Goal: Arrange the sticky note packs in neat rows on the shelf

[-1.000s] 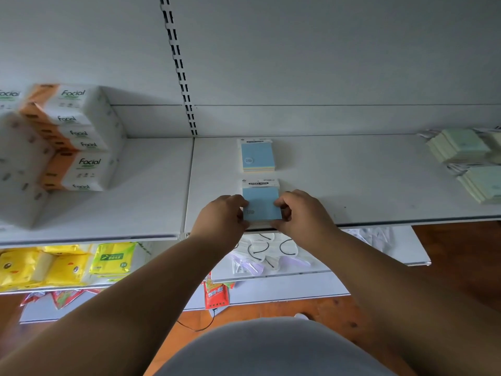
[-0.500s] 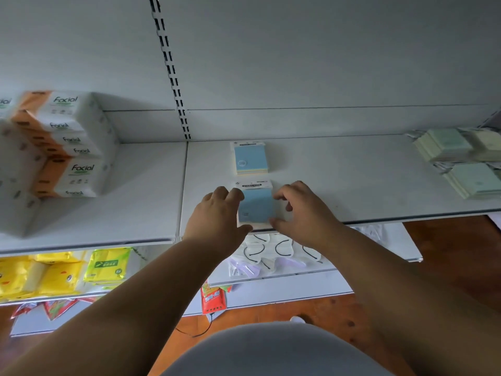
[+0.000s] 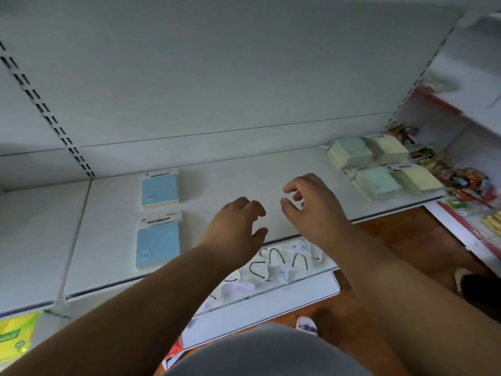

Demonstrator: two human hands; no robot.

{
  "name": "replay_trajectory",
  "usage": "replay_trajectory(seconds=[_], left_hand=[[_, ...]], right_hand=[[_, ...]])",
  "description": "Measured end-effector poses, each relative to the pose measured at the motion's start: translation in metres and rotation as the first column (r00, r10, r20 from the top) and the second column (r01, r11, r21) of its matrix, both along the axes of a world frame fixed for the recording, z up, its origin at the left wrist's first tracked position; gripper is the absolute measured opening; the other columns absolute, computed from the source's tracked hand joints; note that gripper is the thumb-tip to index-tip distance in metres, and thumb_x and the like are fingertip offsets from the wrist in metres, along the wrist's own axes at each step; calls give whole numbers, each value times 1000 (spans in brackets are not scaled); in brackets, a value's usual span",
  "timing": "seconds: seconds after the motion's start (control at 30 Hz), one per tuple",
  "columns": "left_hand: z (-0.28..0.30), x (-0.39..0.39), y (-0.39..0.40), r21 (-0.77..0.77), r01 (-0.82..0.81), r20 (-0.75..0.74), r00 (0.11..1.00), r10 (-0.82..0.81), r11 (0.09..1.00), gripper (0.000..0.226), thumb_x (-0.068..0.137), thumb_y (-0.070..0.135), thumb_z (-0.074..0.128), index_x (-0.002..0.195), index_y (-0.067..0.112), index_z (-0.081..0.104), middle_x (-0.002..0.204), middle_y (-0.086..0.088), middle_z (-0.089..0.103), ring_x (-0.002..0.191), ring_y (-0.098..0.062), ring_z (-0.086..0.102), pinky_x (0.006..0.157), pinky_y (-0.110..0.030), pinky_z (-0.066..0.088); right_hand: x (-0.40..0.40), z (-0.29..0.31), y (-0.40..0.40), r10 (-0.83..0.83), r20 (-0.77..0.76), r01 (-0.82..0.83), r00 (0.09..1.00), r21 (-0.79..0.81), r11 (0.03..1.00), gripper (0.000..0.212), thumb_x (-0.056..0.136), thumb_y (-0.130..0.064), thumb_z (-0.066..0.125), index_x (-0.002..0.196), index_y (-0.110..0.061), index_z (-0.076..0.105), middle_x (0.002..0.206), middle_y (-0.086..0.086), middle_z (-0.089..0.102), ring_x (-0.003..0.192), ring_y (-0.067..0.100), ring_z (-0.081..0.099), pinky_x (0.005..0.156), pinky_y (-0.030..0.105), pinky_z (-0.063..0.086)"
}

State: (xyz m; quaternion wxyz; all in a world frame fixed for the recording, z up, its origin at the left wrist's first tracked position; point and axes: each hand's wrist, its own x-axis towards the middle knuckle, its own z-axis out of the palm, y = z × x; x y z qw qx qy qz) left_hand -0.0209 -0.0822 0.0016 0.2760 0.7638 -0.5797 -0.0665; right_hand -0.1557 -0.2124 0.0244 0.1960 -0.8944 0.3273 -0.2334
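Note:
Two blue sticky note packs lie in a column at the left of the white shelf (image 3: 217, 180): the rear pack (image 3: 160, 189) near the back wall and the front pack (image 3: 157, 244) near the front edge. A loose pile of pale green and yellow packs (image 3: 379, 164) sits at the shelf's right end. My left hand (image 3: 235, 226) and my right hand (image 3: 311, 204) hover over the bare middle of the shelf, fingers loosely curled, holding nothing. Both are well to the right of the blue packs.
A slotted upright (image 3: 48, 118) divides the shelf bays at the left. Below the front edge, a lower shelf holds white items with black loops (image 3: 273, 261). Colourful packaged goods (image 3: 466, 180) fill the adjoining rack at the right. A yellow-green pack (image 3: 13, 335) shows at bottom left.
Both hands let go of the front blue pack, which now lies on the shelf, and moved right over the bare middle. The view swung right, bringing the pale pack pile closer.

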Motion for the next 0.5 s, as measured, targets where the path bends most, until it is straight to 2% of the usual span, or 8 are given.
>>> replay_trajectory(seconds=[0.13, 0.3, 0.37, 0.43, 0.5], left_hand=[[-6, -39, -76, -10, 21, -13, 1000, -21, 1000, 25, 84, 31, 63, 108, 23, 61, 99, 5, 59, 88, -14, 57, 79, -30, 48], [-13, -84, -170, 3, -72, -154, 986, 71, 997, 19, 84, 29, 63, 103, 24, 62, 89, 9, 57, 80, -7, 55, 75, -23, 45], [-16, -94, -203, 31, -105, -192, 975, 109, 994, 19, 84, 30, 63, 103, 24, 62, 90, 9, 57, 79, -6, 55, 74, -21, 43], [-16, -100, -235, 60, -199, -293, 933, 208, 978, 21, 84, 31, 64, 104, 24, 63, 93, 10, 60, 78, -5, 56, 74, -21, 42], [-15, -104, -265, 97, -311, -429, 844, 322, 945, 27, 84, 34, 64, 109, 24, 62, 100, 10, 62, 84, -7, 58, 75, -21, 41]], right_hand=[[-43, -3, -71, -40, -18, 40, 999, -5, 999, 17, 85, -29, 65, 100, -22, 61, 104, -5, 53, 87, 9, 56, 75, 24, 48], [-76, 4, -169, -57, -29, 57, 998, 0, 998, 19, 83, -30, 66, 99, -19, 63, 101, -2, 53, 87, 13, 57, 78, 28, 49], [-81, 7, -206, -93, -46, 93, 995, 9, 996, 24, 83, -32, 65, 101, -16, 64, 105, 3, 58, 92, 19, 58, 81, 30, 50], [-83, 7, -238, -112, -142, 111, 984, -13, 994, 33, 85, -35, 62, 111, -14, 62, 115, 8, 59, 103, 23, 57, 88, 35, 50], [-82, 3, -266, -135, -248, 131, 959, -32, 991, 42, 87, -36, 59, 123, -12, 57, 125, 12, 56, 115, 27, 52, 96, 37, 45]])
